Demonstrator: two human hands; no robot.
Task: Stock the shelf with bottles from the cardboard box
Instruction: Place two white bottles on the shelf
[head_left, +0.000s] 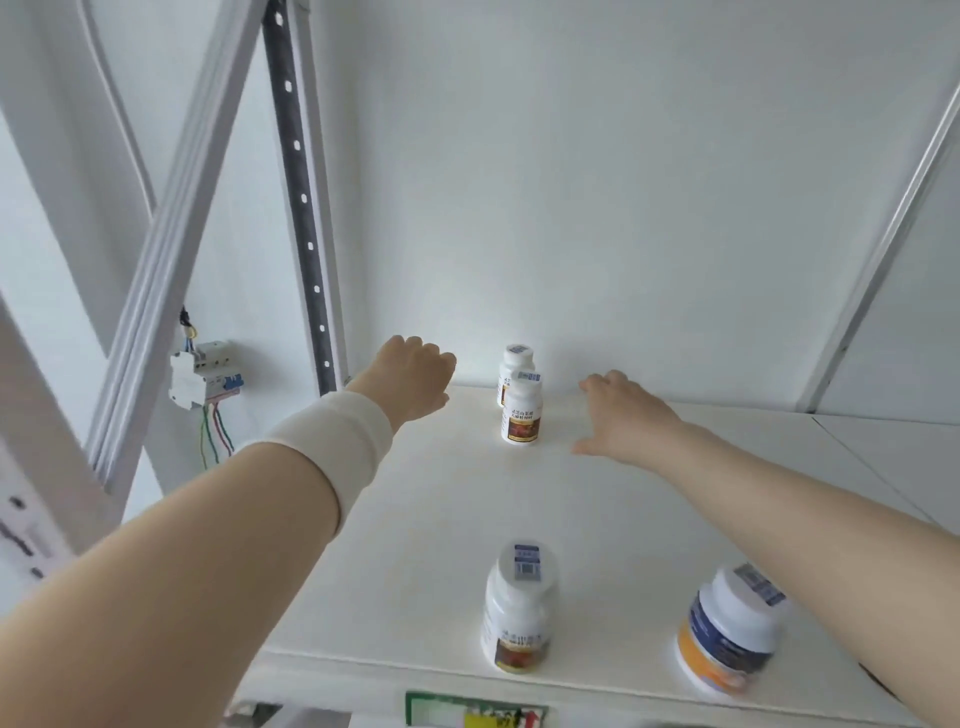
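The back bottles (522, 415) stand on the shelf (426, 545) between the left hand (415, 382), fingers curled on nothing visible, and the right hand (626, 418), fingers straight, slightly spread; front bottles (517, 618) near the edge show barcode caps, labels unreadable.

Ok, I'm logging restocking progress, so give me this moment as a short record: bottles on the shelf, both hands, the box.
shelf: white board, four bottles on it
back pair: two upright white bottles, one directly before the rear one
front bottle: upright, near the front edge
orange-label bottle: front right, blurred
left hand: fingers curled, nothing seen in it, left of the back pair
right hand: fingers straight, right of the back pair, touching no bottle
cardboard box: not in view
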